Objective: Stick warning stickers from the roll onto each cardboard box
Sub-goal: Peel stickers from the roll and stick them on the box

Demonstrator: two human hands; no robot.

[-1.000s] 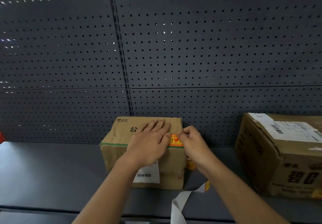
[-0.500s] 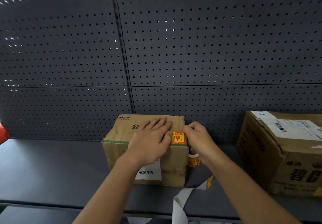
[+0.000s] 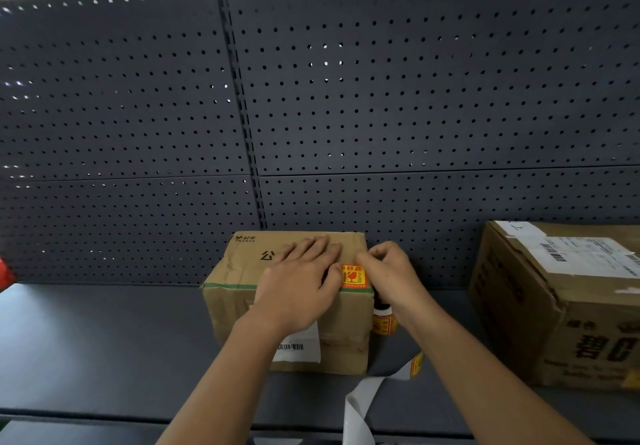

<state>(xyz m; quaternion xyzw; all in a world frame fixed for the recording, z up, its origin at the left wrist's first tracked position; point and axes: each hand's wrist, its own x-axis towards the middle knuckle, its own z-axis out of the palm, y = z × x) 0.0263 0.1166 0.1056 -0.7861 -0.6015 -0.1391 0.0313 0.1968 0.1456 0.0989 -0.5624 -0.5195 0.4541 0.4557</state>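
While a white backing strip [image 3: 356, 406] trails off the near edge of the dark shelf [image 3: 86, 340], the sticker roll [image 3: 382, 323] stands just beside the right side of the small cardboard box [image 3: 235, 309]. On the box top, the left hand [image 3: 301, 281] lies flat with straight fingers, pressing the cardboard and holding nothing. Just to its right, the orange warning sticker [image 3: 352, 275] sits near the top's front right edge. The right hand [image 3: 388, 271] curls its fingers at the sticker's right edge; whether they pinch or only press it I cannot tell. A larger cardboard box [image 3: 554, 306] stands well apart to the right, and a dark pegboard [image 3: 415, 98] rises behind.
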